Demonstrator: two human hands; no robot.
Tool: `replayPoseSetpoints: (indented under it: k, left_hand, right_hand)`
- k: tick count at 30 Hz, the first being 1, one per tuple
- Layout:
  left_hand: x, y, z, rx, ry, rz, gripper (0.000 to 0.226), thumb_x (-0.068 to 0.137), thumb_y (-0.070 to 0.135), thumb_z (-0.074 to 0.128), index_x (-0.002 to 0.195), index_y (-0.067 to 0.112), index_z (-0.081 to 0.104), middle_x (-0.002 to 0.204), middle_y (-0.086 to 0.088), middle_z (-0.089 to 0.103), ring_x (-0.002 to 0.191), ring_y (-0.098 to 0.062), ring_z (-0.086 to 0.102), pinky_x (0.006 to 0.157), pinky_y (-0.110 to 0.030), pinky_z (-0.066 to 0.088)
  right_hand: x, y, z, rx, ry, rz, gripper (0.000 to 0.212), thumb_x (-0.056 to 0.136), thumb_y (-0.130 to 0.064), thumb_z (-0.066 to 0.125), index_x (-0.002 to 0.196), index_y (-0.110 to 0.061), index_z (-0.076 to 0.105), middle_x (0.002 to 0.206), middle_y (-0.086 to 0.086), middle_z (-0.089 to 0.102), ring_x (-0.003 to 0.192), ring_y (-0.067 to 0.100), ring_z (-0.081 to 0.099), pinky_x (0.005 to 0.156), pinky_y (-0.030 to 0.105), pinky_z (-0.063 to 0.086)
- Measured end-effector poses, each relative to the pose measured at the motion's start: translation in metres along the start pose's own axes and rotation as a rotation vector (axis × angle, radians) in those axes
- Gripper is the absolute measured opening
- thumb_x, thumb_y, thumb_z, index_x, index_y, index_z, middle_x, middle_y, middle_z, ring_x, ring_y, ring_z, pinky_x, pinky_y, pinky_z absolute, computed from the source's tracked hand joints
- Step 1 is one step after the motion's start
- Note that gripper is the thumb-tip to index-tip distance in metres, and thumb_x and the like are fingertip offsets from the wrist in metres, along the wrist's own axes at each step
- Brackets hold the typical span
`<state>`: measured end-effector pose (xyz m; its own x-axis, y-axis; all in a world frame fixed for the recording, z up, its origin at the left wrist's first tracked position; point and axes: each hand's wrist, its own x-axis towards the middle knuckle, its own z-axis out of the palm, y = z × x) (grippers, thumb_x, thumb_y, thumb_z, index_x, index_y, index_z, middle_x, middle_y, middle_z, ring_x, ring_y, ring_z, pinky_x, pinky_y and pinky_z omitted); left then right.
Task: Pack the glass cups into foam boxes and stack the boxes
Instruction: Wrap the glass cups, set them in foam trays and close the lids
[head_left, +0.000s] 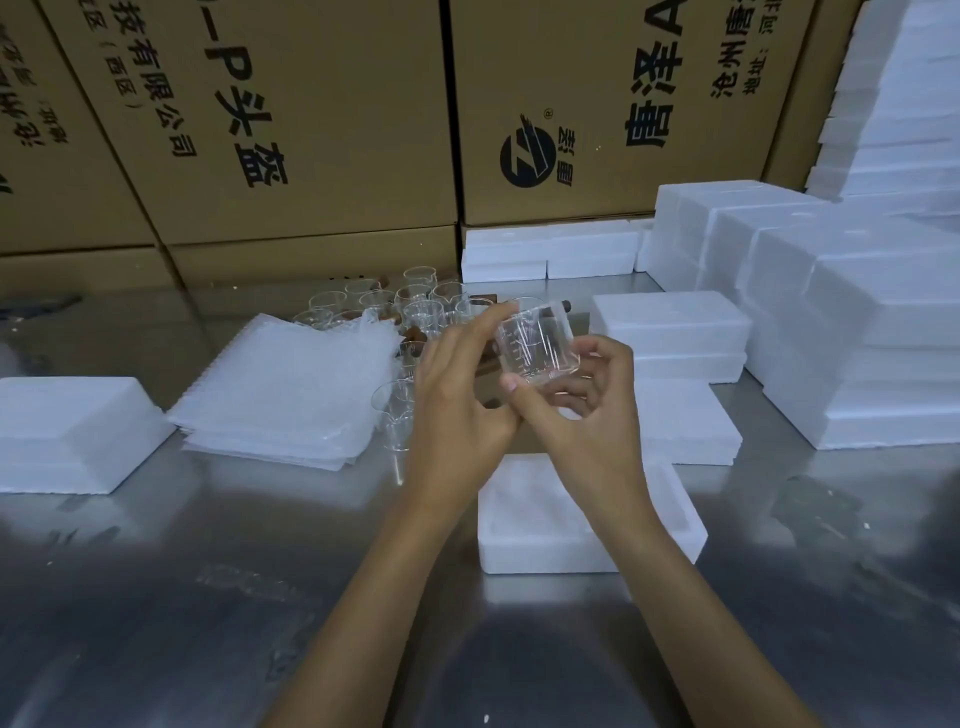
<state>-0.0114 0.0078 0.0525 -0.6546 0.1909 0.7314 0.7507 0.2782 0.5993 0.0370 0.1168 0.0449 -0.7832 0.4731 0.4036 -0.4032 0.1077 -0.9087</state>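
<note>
Head view.

Surface: brushed metal table (260, 597), reflective, with small white foam crumbs scattered toward the right.

Backdrop: wall of stacked brown cardboard cartons (311, 130) printed in black Chinese characters, one with a round black logo; the print on some reads sideways or inverted.

Item in hand: one clear glass cup (535, 343) with printed measuring marks, held tilted above the table, between both hands. Left hand (462, 395), fingers curled, thumb and forefinger pinching the cup's left side near the rim. Right hand (582, 405), fingers curled under and around the cup's base.

Below the hands: open foam box (514, 540), white, near the table's front, partly hidden by the right forearm; its contents cannot be made out.

Behind the hands: cluster of further glass cups (410, 301) standing upright, some with brown pieces among them; kind unclear.

Left of centre: stack of translucent bubble-wrap sheets (291, 384), edges fanned slightly.

Far left: a white foam piece (72, 431) lying flat.

Right: closed foam boxes in low stacks (675, 332), just beyond the right hand; larger foam blocks (857, 291) ranked to the far right; a tall foam pile (904, 104) rising in the upper right corner. More flat foam boxes (550, 254) lie against the foot of the cartons.
</note>
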Motion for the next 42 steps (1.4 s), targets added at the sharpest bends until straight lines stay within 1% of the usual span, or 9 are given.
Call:
replayPoseSetpoints:
  k: [4,7,13,18,22,27,31,36,42]
  left_hand:
    - [-0.001,0.0,0.003,0.133,0.043,0.109,0.063,0.088,0.03,0.065,0.148,0.029,0.045,0.123,0.007,0.055,0.116,-0.012,0.046,0.1,-0.041,0.044]
    - [0.0,0.003,0.002,-0.029,0.063,-0.026,0.086,0.082,0.042,0.079,0.152,0.04,0.03,0.143,0.011,0.043,0.136,-0.014,0.041,0.109,-0.042,0.042]
    - [0.003,0.002,-0.001,-0.236,-0.126,-0.163,0.061,0.078,0.023,0.075,0.133,0.038,0.054,0.137,0.022,0.057,0.131,0.005,0.047,0.107,-0.021,0.042]
    - [0.002,-0.002,-0.001,-0.121,-0.033,-0.129,0.056,0.08,0.022,0.079,0.131,0.034,0.057,0.135,0.024,0.057,0.13,0.004,0.048,0.103,-0.007,0.035]
    - [-0.001,-0.001,0.0,0.059,-0.016,0.048,0.049,0.087,0.038,0.065,0.135,0.03,0.055,0.136,0.024,0.052,0.133,0.006,0.04,0.11,-0.019,0.034]
    - [-0.001,-0.001,0.002,-0.21,-0.234,-0.146,0.083,0.082,0.023,0.081,0.148,0.044,0.036,0.148,0.022,0.045,0.136,0.006,0.041,0.102,-0.012,0.041]
    - [-0.002,0.001,0.003,-0.435,-0.214,-0.28,0.074,0.079,0.015,0.083,0.137,0.038,0.045,0.134,0.004,0.064,0.125,-0.002,0.058,0.087,-0.014,0.05]
    - [-0.001,-0.001,0.0,-0.315,-0.202,-0.232,0.067,0.077,0.019,0.086,0.125,0.043,0.045,0.124,0.016,0.064,0.113,-0.003,0.063,0.085,-0.012,0.05]
    - [-0.004,-0.004,0.006,-0.167,-0.295,-0.137,0.079,0.078,0.022,0.085,0.138,0.042,0.037,0.133,0.021,0.054,0.121,-0.001,0.056,0.093,-0.012,0.046]
  right_hand:
    - [0.002,0.0,-0.003,0.162,0.015,0.027,0.052,0.066,-0.041,0.085,0.107,-0.037,0.053,0.105,-0.004,0.069,0.088,0.012,0.069,0.074,0.02,0.053]
    - [0.007,-0.004,-0.005,0.29,0.001,0.24,0.045,0.066,-0.04,0.08,0.104,-0.026,0.061,0.097,-0.003,0.074,0.093,0.01,0.071,0.083,0.023,0.053]
    - [0.005,-0.013,-0.011,0.826,-0.259,0.548,0.035,0.08,-0.037,0.064,0.095,-0.005,0.061,0.098,0.025,0.069,0.091,0.029,0.071,0.08,0.032,0.059]
    - [0.006,-0.009,-0.006,0.511,-0.142,0.378,0.031,0.08,-0.037,0.068,0.105,-0.018,0.07,0.1,0.003,0.071,0.097,0.018,0.069,0.088,0.028,0.055]
    - [0.001,-0.005,-0.005,0.105,-0.046,0.083,0.045,0.079,-0.036,0.08,0.119,-0.028,0.06,0.11,-0.003,0.07,0.101,0.009,0.068,0.08,0.017,0.053]
    - [0.009,-0.004,-0.012,0.295,-0.067,0.299,0.042,0.077,-0.038,0.075,0.113,-0.019,0.065,0.094,-0.004,0.077,0.096,0.017,0.073,0.083,0.026,0.054]
    - [0.011,0.0,-0.016,0.224,-0.156,0.354,0.049,0.073,-0.051,0.074,0.111,-0.02,0.07,0.106,0.001,0.076,0.104,0.021,0.071,0.105,0.045,0.048]
    - [0.019,-0.002,-0.026,0.28,-0.036,0.286,0.053,0.076,-0.06,0.073,0.11,-0.019,0.07,0.094,0.004,0.073,0.08,0.016,0.07,0.07,0.026,0.056]
    - [0.024,0.002,-0.042,0.42,-0.055,0.264,0.009,0.098,-0.013,0.06,0.093,-0.01,0.066,0.069,0.007,0.059,0.058,0.016,0.053,0.054,0.025,0.047]
